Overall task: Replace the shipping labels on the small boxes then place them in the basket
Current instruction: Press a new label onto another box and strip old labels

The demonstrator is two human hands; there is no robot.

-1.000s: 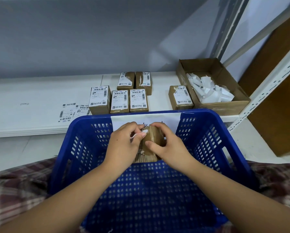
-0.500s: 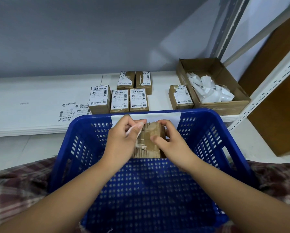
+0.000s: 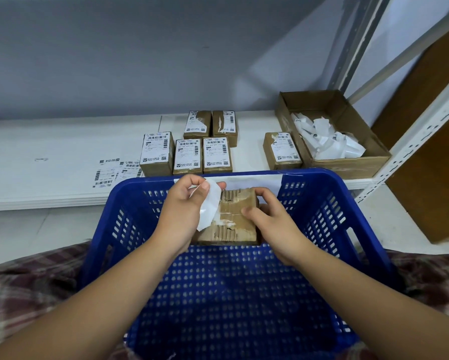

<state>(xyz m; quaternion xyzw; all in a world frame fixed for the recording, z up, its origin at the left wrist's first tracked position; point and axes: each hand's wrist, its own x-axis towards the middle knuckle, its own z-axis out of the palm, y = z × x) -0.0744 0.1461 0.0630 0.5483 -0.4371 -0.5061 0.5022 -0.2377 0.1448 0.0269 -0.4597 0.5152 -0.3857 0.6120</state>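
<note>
1. The small box [image 3: 233, 226] is held over the inside of the blue basket [image 3: 325, 216], close to the basket's far rim, with one grip on each side of it.
2. The left grip [image 3: 184, 211] is closed on a white label [image 3: 209, 203], pinching its upper end between thumb and fingers. The label stands up off the left part of the box, and its lower end lies against the box's left edge.
3. The right grip [image 3: 272, 224] clasps the right side of the box, thumb on the top face and fingers curled round the far edge.
4. The top of the box is bare brown card, torn in strips with white scraps of paper on it.
5. Beyond the basket, on the white shelf [image 3: 49, 157], stand six labelled boxes: a row of three [image 3: 187, 155], two behind them [image 3: 224, 126], and one [image 3: 282, 152] apart to the right.
6. That one stands just beside an open carton [image 3: 348, 166] holding crumpled label scraps [image 3: 327, 141].
7. Loose label sheets [image 3: 114, 172] lie flat on the shelf, left of the row.
</note>
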